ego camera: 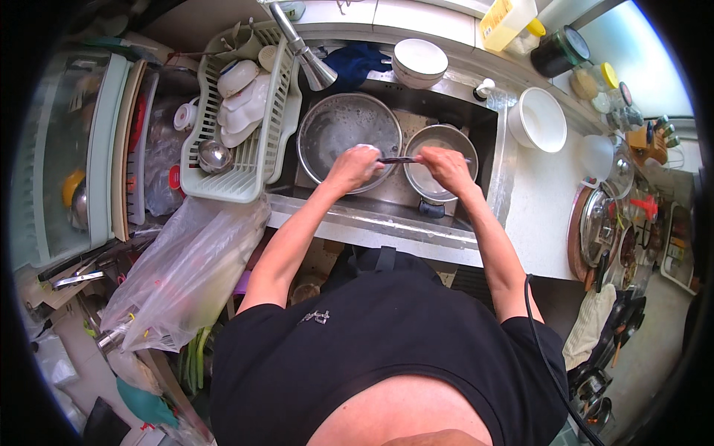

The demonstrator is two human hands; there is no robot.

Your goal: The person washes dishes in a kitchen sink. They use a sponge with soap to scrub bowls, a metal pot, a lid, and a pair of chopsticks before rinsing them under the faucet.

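Over the sink, my left hand [355, 167] and my right hand [446, 169] grip a thin dark utensil [397, 160] between them, possibly chopsticks. Something white, foam or a cloth, shows at the fingers of my left hand. Below that hand sits a large round metal basin [351, 120] with cloudy water and bubbles. Beneath my right hand is a smaller metal pot [427, 181] holding cloudy liquid, its black handle [431, 209] towards me. Both vessels stand in the stainless steel sink [385, 204]. My fingers hide both ends of the grip on the utensil.
A metal faucet [312, 64] reaches over the basin from the back left. Left of the sink, a plastic dish rack [223, 189] holds bowls and a ladle [215, 156]. Stacked bowls [420, 61] and a dark blue cloth [352, 67] lie behind. A white tub [537, 120] stands right.
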